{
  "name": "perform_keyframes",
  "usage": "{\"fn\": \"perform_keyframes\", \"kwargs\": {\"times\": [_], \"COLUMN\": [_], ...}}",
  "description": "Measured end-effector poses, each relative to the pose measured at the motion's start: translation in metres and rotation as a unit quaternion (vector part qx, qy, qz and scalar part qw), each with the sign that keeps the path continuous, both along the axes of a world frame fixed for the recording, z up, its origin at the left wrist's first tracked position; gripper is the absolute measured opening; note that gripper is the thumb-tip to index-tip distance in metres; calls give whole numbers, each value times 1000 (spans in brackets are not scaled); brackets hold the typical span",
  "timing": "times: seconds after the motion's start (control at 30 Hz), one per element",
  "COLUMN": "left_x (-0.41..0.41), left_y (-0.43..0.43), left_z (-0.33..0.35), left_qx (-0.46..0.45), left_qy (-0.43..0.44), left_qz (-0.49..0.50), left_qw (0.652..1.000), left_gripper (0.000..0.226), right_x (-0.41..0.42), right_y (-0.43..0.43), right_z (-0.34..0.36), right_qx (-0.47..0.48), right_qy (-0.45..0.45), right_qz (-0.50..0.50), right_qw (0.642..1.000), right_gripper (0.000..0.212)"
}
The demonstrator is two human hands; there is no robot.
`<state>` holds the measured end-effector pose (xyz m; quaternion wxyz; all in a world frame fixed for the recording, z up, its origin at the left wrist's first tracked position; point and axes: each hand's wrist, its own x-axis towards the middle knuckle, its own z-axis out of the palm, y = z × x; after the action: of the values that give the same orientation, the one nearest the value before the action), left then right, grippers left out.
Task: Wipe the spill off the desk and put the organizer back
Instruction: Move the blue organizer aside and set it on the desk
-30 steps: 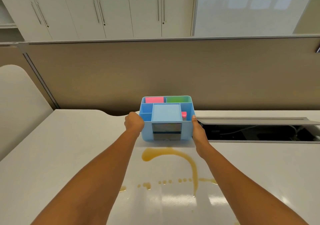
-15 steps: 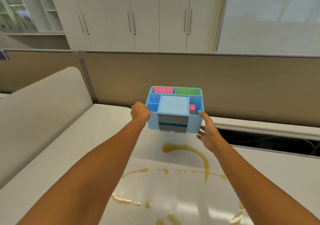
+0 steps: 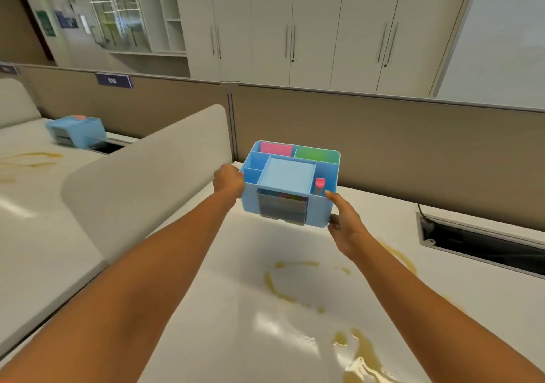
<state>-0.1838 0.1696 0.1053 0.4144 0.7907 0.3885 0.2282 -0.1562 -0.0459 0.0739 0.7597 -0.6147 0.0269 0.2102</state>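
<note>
light-blue plastic compartment organizer (image 3: 290, 185) hangs crosswise above the white desk (image 3: 236, 264), left hand (image 3: 228, 181) and right hand (image 3: 343, 220) clamping its short ends.

Light-blue plastic organizer (image 3: 290, 183) held above the glossy white desk (image 3: 236, 309)

Left hand (image 3: 228, 180) and right hand (image 3: 345, 223) grip its sides; amber liquid spill (image 3: 295, 291) streaks below.

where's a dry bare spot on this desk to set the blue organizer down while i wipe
Dry bare desk lies under the organizer, between the rounded side divider and the brown spill, and along the back partition up to the open cable tray. The near right is crowded with spill. Left hand and right hand hold the organizer.
</note>
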Motion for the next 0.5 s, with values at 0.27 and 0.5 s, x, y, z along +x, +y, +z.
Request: {"fn": "perform_keyframes", "kwargs": {"times": [0.27,0.5], "left_x": [-46,-53], "left_y": [102,164], "left_z": [-23,-58], "left_qx": [-5,-19], "left_qy": [21,51], "left_qz": [-4,-13], "left_qw": [1000,998], "left_gripper": [19,26], "right_x": [-43,-56], "right_y": [101,166], "right_z": [-22,-55], "right_qx": [13,-3], "right_qy": [22,54], "right_qz": [18,0], "right_qw": [999,999], "right_gripper": [22,18]}}
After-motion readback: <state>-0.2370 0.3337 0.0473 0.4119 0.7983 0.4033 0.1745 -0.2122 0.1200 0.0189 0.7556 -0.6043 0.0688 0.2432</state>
